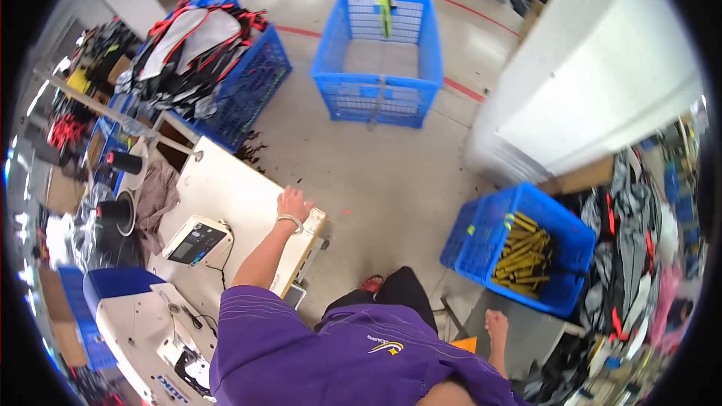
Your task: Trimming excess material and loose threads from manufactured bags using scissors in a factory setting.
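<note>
Here, the left hand [295, 204], partly open, rests on the white rectangular sewing-machine tabletop [229, 194] at eleven o'clock from the purple fabric shirt [316, 353]. Toward three, the right hand [496, 321] is loosely curled, its contents impossible to tell.

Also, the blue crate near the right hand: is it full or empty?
Partly filled: yellow strips lie heaped toward one side of the blue crate, and bare blue shows beside them.
</note>
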`<move>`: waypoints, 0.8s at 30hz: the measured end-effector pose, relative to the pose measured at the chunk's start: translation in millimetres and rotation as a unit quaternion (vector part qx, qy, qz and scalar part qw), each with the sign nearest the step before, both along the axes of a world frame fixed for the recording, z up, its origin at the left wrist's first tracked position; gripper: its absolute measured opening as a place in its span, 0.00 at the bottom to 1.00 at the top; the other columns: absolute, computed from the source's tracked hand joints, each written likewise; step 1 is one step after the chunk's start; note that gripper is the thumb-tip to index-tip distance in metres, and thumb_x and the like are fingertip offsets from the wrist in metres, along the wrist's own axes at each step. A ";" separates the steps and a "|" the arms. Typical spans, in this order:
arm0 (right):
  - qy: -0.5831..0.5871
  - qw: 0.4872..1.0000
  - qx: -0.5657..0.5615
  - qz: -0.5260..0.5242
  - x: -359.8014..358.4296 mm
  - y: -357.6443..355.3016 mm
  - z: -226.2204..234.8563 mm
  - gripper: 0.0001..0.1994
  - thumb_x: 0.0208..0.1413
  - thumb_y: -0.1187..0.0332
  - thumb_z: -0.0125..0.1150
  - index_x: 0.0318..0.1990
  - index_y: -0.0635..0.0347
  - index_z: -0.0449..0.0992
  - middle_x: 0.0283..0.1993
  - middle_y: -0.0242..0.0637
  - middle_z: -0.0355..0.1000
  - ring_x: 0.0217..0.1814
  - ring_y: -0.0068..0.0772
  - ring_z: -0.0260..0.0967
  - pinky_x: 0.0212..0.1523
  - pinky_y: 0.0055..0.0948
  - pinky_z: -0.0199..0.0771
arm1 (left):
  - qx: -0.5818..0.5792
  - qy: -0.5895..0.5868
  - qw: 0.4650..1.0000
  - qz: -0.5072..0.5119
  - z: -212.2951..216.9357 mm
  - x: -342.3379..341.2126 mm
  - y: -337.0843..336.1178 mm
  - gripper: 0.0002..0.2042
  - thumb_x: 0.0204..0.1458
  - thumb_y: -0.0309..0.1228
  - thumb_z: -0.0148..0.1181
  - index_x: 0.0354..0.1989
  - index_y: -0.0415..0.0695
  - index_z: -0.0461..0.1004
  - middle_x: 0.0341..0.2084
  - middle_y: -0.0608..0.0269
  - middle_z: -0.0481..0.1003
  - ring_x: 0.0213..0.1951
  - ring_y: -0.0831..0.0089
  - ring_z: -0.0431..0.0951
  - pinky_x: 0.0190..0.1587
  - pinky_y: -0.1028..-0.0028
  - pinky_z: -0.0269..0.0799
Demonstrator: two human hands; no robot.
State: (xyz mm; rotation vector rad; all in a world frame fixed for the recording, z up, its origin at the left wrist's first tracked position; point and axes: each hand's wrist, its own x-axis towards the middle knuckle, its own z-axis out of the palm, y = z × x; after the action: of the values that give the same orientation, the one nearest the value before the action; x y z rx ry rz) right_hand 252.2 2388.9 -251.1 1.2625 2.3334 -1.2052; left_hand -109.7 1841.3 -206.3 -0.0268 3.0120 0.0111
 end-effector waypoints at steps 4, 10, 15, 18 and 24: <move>-0.154 0.988 -0.032 0.005 -50.4 9.1 -19.2 0.14 0.43 0.59 0.60 0.23 0.64 0.75 0.16 0.36 0.70 0.19 0.31 0.71 0.25 0.31 0.71 | -0.026 -0.105 0.992 -0.072 21.9 -21.6 -5.4 0.24 0.54 0.51 0.47 0.42 0.43 0.75 0.42 0.56 0.74 0.54 0.62 0.67 0.61 0.56 0.52; -0.210 0.931 0.005 0.300 -312.7 68.2 -71.9 0.20 0.45 0.52 0.55 0.30 0.64 0.77 0.30 0.53 0.74 0.34 0.56 0.73 0.33 0.45 0.73 | 0.013 -0.192 0.969 0.157 -17.8 -43.9 -20.1 0.17 0.50 0.48 0.53 0.34 0.47 0.77 0.35 0.54 0.77 0.42 0.54 0.75 0.47 0.59 0.67; -0.026 0.892 0.217 0.396 -608.1 24.5 -36.5 0.22 0.54 0.51 0.47 0.44 0.61 0.73 0.47 0.52 0.70 0.50 0.54 0.66 0.50 0.47 0.66 | 0.224 -0.162 0.932 0.233 -18.4 -85.1 -15.2 0.19 0.45 0.47 0.57 0.33 0.42 0.76 0.32 0.49 0.76 0.39 0.50 0.74 0.42 0.58 0.69; 0.144 0.901 0.136 0.387 -751.1 -52.1 24.9 0.19 0.53 0.52 0.51 0.39 0.59 0.75 0.40 0.50 0.72 0.45 0.54 0.69 0.43 0.45 0.67 | 0.291 -0.138 0.912 0.254 -25.7 -112.5 -48.8 0.18 0.44 0.46 0.59 0.33 0.42 0.76 0.33 0.48 0.76 0.39 0.51 0.75 0.43 0.60 0.70; 0.138 0.896 0.156 0.393 -904.8 -249.8 51.7 0.17 0.49 0.51 0.55 0.39 0.52 0.77 0.41 0.41 0.75 0.46 0.46 0.71 0.45 0.43 0.71 | 0.238 -0.180 0.906 0.301 -45.9 -228.9 -202.0 0.20 0.42 0.45 0.62 0.39 0.44 0.77 0.36 0.49 0.76 0.43 0.54 0.75 0.47 0.63 0.70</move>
State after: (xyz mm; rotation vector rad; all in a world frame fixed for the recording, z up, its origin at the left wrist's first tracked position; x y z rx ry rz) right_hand -652.6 2139.1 -199.4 0.1009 2.8651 -0.7721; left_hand -338.6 1639.4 -252.2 -0.8039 2.4326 0.7095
